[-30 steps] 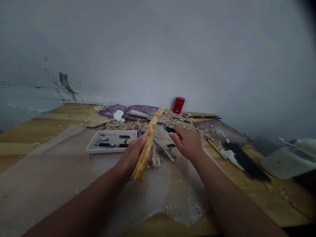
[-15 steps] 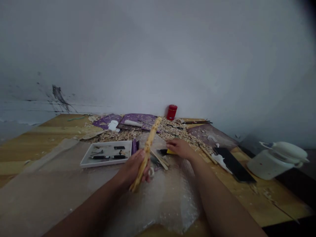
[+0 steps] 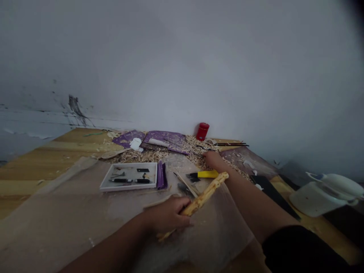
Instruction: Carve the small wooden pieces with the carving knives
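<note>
Left hand [image 3: 166,216]: curling tight round a peeled, bumpy wood stick [image 3: 205,196], fingers pressed together, thumb out of view. Holding that stick low over a clear plastic sheet [image 3: 218,231], near one end, tilting up to the right, far tip crossing in front of the right forearm; can't tell if touching.

Right hand [image 3: 213,160]: reaching out palm down, fingers close together, just above a yellow-handled tool [image 3: 207,174] and beside a heap of wood shavings [image 3: 148,155]. Back of hand hiding the palm, so can't tell if pinching anything.

Wrapping all fingers round the stick looking good, since bumps can slip. Keeping fingers away from sharp edges and going slow near small blades looking smart too.

Sitting on the tabletop [image 3: 42,159]: a white tray [image 3: 105,185] w/ black-handled tools [image 3: 122,181], a folded purple sheet [image 3: 162,175] right beside it, thin wood-handled tools [image 3: 184,185] near the yellow handle. Standing by the wall: a red tin [image 3: 202,131]. Sitting far right: a white pot [image 3: 321,199].

Brand names or labels: not readable on tin, handle or tray, all too small or dim.
</note>
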The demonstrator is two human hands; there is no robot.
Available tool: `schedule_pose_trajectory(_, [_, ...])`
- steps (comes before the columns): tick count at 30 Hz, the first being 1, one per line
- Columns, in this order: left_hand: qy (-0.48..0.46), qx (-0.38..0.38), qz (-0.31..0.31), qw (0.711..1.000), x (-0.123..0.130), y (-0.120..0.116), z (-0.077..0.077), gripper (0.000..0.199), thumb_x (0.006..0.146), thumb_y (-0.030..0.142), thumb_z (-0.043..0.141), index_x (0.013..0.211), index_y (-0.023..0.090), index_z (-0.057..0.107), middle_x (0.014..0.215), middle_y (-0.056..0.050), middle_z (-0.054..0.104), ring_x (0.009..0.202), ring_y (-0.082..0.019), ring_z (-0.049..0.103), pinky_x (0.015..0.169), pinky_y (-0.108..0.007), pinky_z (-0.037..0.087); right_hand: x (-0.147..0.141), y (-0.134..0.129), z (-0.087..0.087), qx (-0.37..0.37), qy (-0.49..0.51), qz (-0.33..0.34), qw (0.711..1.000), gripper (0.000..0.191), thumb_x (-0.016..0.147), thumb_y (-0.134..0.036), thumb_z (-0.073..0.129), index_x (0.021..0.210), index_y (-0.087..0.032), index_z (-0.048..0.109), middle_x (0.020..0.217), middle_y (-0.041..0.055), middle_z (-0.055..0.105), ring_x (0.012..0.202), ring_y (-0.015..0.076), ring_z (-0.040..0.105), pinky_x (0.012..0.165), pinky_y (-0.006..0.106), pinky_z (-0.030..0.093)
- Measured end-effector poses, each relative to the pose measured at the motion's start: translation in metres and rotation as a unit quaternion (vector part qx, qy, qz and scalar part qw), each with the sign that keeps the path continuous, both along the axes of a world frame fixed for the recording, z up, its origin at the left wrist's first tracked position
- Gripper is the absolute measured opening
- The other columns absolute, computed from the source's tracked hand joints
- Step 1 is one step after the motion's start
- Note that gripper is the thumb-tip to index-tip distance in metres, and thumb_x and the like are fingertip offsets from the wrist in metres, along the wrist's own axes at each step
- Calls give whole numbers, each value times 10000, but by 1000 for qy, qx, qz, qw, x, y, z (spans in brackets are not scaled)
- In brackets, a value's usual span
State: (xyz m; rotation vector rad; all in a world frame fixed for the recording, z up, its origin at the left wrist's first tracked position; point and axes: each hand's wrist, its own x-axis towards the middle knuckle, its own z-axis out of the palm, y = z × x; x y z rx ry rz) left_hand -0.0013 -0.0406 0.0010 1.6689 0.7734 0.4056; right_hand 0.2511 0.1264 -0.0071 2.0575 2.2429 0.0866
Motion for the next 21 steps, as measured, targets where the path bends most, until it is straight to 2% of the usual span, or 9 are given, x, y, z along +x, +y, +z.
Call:
schedule_pose_trajectory(3, [-10, -33, 4, 999, 1, -2, 2, 151, 680, 283, 567, 791, 187, 533, 565, 37, 514, 452, -86, 433, 414, -193, 288, -3, 4, -4, -7, -23, -20, 1000, 279, 847, -302, 491, 1078, -147, 521, 1087, 80, 541, 920, 176, 552, 778, 371, 471])
schedule_pose_trajectory(6, [-23, -72, 0, 997, 1, -1, -4, 162, 691, 299, 560, 793, 184, 511, 526, 45, 499, 409, -78, 426, 392, -188, 290, -4, 3, -5, -1, -30, -32, 999, 281, 847, -303, 491, 1078, -146, 521, 1087, 79, 541, 926, 178, 550, 784, 379, 467])
schedule_pose_trajectory(9, [-38, -123, -17, 992, 2, 3, -11, 217, 727, 357, 533, 832, 181, 461, 511, 51, 492, 373, -74, 434, 366, -176, 317, -5, 2, -1, 19, -19, -41, 999, 282, 848, -312, 487, 1073, -145, 522, 1088, 75, 542, 938, 182, 545, 800, 394, 456])
schedule_pose_trajectory(11, [-68, -159, -6, 985, 2, 6, -13, 254, 764, 411, 484, 860, 182, 429, 503, 51, 500, 353, -75, 445, 353, -174, 344, -5, 1, 6, 35, 2, -42, 998, 271, 841, -314, 496, 1037, -132, 542, 1074, 79, 550, 951, 189, 539, 809, 399, 444])
schedule_pose_trajectory(17, [-208, -196, 124, 950, 0, 18, -8, 368, 816, 495, 359, 947, 163, 447, 432, 75, 436, 278, -55, 367, 344, -214, 420, -3, -7, 31, 91, 125, -51, 987, 154, 771, -208, 513, 782, -130, 645, 935, 139, 619, 934, 229, 537, 770, 312, 395])
schedule_pose_trajectory(19, [-245, -205, 140, 937, -3, 21, -5, 336, 823, 436, 380, 1001, 157, 440, 452, 72, 439, 282, -54, 357, 319, -200, 399, 0, -16, 33, 107, 185, -67, 975, 158, 746, -199, 509, 696, -127, 641, 813, 122, 630, 844, 207, 555, 704, 278, 399])
schedule_pose_trajectory(21, [-278, -219, 128, 927, -7, 23, -2, 308, 800, 322, 449, 1061, 161, 416, 504, 67, 454, 309, -50, 375, 330, -193, 405, 2, -31, 32, 119, 257, -88, 955, 169, 731, -215, 501, 648, -130, 622, 671, 83, 606, 708, 169, 552, 604, 243, 399])
